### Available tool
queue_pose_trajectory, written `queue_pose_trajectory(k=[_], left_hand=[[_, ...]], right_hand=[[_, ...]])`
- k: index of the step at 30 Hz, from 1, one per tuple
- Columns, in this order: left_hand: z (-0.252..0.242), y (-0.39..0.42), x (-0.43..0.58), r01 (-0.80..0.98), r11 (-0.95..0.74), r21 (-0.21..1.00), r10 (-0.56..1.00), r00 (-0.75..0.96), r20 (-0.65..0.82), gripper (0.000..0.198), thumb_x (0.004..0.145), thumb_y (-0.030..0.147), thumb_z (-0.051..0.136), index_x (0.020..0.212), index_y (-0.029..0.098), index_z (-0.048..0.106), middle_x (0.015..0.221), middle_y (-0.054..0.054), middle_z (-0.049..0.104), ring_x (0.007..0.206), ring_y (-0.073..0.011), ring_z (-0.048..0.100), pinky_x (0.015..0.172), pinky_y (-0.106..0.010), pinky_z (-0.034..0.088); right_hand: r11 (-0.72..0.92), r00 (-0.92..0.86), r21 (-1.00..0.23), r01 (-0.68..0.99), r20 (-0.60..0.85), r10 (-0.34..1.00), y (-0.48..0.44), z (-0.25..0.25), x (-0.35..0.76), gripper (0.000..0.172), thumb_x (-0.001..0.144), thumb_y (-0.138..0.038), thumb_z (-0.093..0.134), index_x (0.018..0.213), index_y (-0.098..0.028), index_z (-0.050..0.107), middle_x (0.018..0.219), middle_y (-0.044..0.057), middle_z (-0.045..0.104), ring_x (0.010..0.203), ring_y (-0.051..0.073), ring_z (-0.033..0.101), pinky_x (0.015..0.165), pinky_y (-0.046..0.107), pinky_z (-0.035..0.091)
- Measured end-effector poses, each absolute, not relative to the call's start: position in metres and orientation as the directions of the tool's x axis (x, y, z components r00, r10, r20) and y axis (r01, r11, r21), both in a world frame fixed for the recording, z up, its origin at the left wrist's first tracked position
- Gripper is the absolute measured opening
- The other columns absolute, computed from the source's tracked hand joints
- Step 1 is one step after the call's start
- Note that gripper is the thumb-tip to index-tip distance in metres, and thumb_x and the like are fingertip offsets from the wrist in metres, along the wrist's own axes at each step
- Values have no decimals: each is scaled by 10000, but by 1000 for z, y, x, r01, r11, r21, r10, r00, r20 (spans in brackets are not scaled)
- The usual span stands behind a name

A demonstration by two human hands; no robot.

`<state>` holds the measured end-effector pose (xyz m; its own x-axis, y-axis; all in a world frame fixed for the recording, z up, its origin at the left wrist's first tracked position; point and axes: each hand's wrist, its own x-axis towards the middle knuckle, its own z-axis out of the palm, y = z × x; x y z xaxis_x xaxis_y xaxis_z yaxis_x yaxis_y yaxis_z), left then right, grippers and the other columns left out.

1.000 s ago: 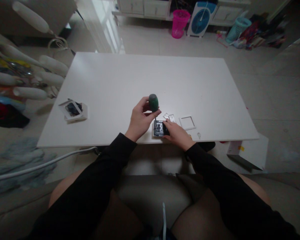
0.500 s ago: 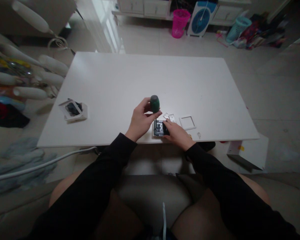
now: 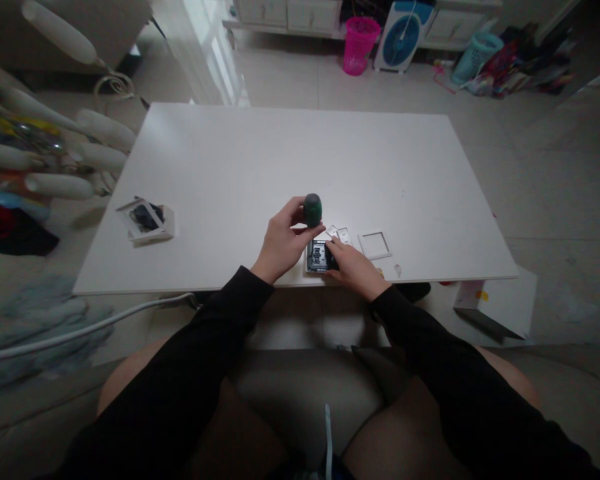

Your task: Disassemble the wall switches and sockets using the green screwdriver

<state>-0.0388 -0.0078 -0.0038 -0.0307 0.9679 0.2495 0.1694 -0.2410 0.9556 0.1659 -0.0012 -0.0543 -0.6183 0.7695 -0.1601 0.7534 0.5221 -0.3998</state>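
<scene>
My left hand (image 3: 286, 233) is closed around a screwdriver (image 3: 313, 211) with a dark green handle, held upright. Its shaft points down toward a black-faced square switch or socket unit (image 3: 317, 257) with a pale rim, lying at the table's near edge. Whether the tip touches the unit I cannot make out. My right hand (image 3: 353, 265) grips the unit's right side, fingers over its top. Just beyond that hand lie small white plates (image 3: 343, 235), and to its right a white square frame (image 3: 375, 245).
The white table (image 3: 280, 147) stretches in front. A white box (image 3: 153, 230) with dark parts inside stands at its left. A small pale piece (image 3: 398, 270) lies near the front edge. On the floor beyond are a pink basket (image 3: 360, 50) and a blue fan (image 3: 399, 40).
The screwdriver handle has shifted and tilted slightly to the right and nearer, with my left hand moving a little along with it. My right hand stays on the unit.
</scene>
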Motion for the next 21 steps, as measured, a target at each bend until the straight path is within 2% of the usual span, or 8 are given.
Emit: queue_pose_trajectory(k=[10,16,21], left_hand=[[-3,-8,-39,175,-228,958,972,-8,233,361,854,211,759,1187,214,620,1005,-39,731,990,-200,740,807,-331,670],[0,-9,-39,169,-229,959,973,28,227,355,874,190,720,1209,210,602,1034,-43,730,1025,-203,743,843,-344,670],[2,-11,-37,158,-226,961,974,53,221,489,887,162,682,1339,253,520,1099,-61,729,1035,-211,743,884,-385,660]], right_hand=[[530,-622,-385,756,-167,765,-1,-54,165,683,841,-147,774,1452,-106,471,1572,284,470,1325,379,617,1080,518,535],[532,-623,-397,748,-145,769,0,-57,167,694,829,-149,776,1451,-152,467,1566,257,481,1312,356,625,1089,522,522],[530,-626,-404,746,-150,766,0,-57,167,694,828,-143,774,1453,-141,472,1571,265,477,1314,362,622,1093,532,520]])
